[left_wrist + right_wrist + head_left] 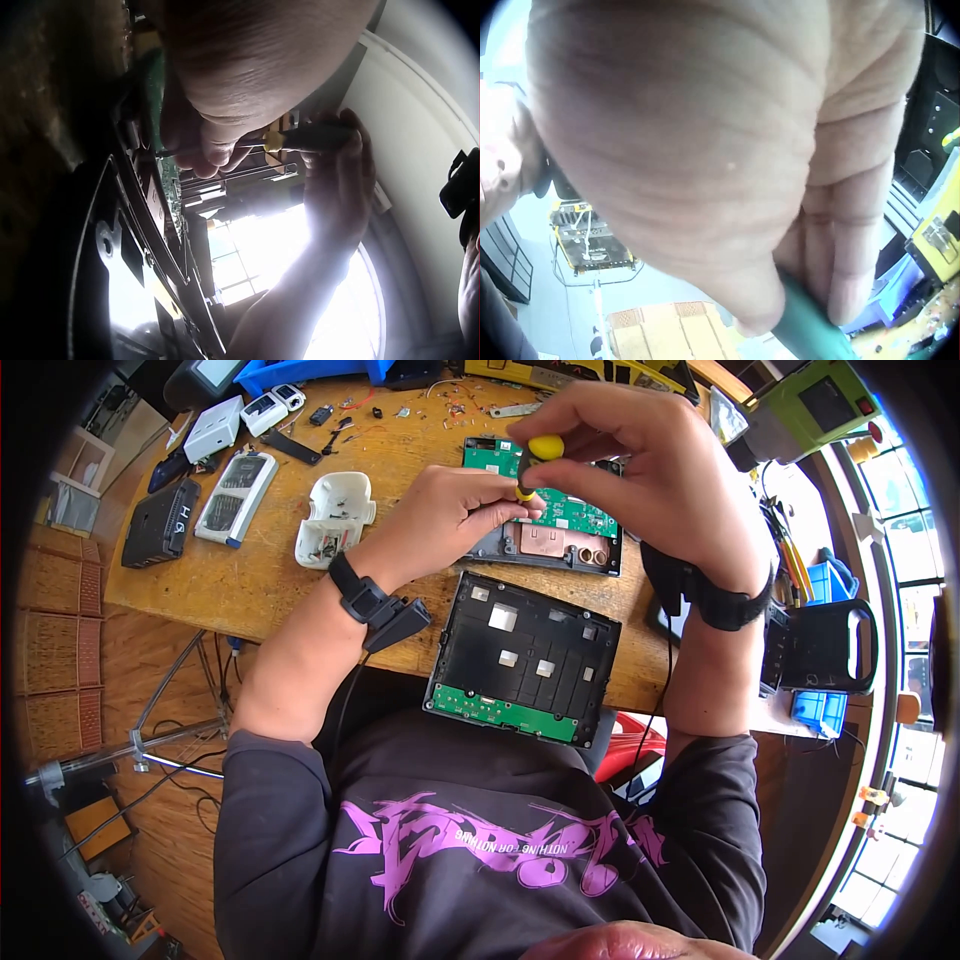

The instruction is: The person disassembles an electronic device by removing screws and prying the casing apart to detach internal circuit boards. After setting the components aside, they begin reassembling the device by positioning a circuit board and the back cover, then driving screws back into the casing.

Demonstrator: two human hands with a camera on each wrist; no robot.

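My right hand (665, 470) grips the yellow-and-dark handle of a screwdriver (546, 447) between thumb and fingers, above a green circuit board (590, 520). Lower down, my left hand (450, 510) pinches the screwdriver's shaft between thumb and fingertips, close over the board. The left wrist view shows the thin metal shaft running from the handle (319, 137) to the left fingers (217, 154). The tip is hidden by those fingers. The board lies in a dark housing with a copper-coloured plate (543, 540). Only the handle's end shows in the right wrist view.
A black cover (520, 630) with a green strip board lies at the table's front edge. Left of the hands are a white tub (335, 510) of small parts, a bit case (236, 498) and a black box (160, 525). A green machine (815, 410) stands back right.
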